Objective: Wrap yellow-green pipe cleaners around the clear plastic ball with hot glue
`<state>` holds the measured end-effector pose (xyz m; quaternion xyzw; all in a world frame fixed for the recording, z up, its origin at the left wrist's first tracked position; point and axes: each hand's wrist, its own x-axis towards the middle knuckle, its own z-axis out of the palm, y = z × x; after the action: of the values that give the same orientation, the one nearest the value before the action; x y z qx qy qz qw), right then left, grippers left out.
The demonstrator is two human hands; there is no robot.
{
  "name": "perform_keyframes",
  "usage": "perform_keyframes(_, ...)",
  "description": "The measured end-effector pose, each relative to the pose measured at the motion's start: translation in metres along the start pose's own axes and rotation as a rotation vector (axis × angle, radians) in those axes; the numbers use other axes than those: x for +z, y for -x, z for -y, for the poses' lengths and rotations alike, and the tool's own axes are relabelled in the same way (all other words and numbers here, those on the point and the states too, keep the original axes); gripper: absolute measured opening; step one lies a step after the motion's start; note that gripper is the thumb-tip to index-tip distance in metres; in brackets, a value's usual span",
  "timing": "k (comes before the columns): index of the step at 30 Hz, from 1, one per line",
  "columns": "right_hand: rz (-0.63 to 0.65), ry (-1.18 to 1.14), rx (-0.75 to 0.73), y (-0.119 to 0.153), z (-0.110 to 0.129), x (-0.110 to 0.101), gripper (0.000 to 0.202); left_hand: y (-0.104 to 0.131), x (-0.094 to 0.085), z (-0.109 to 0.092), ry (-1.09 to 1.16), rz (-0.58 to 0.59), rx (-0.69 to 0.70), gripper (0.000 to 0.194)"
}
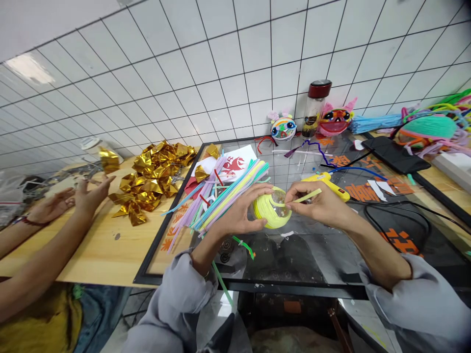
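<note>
A clear round ball (pixel 270 215), partly wrapped in yellow pipe cleaner, is held above the dark tabletop. My left hand (pixel 243 208) is closed around its left side, thumb below and fingers over the top. On the ball's right, my right hand (pixel 312 201) pinches a yellow pipe cleaner (pixel 309 196), whose loose end sticks out past the fingers. Bare clear surface shows on the ball between the hands. A yellow glue gun (pixel 333 186) lies just behind my right hand. Left of the ball sits a bundle of pastel pipe cleaners (pixel 224 203).
Gold foil pieces (pixel 154 171) are heaped to the left, near a co-worker's hands (pixel 84 196). Along the tiled wall stand two decorated animal heads (pixel 283 128) and a bottle (pixel 313 110). A black pouch (pixel 397 153) and cables (pixel 395 208) lie at right.
</note>
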<state>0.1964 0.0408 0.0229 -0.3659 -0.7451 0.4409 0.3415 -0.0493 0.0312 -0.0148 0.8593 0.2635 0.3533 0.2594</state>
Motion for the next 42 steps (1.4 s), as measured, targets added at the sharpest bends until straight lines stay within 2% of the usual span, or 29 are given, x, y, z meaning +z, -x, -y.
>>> perform_keyframes(12, 0.057, 0.142, -0.211, 0.0035, -0.0041, 0.0009, 0.016, -0.001, -0.0017, -0.0027, -0.01, 0.011, -0.009, 0.063)
perform_keyframes(42, 0.064, 0.172, -0.247, 0.0056, 0.0002, 0.0098, 0.016, -0.0004, 0.0, -0.0037, 0.016, -0.015, -0.047, 0.061)
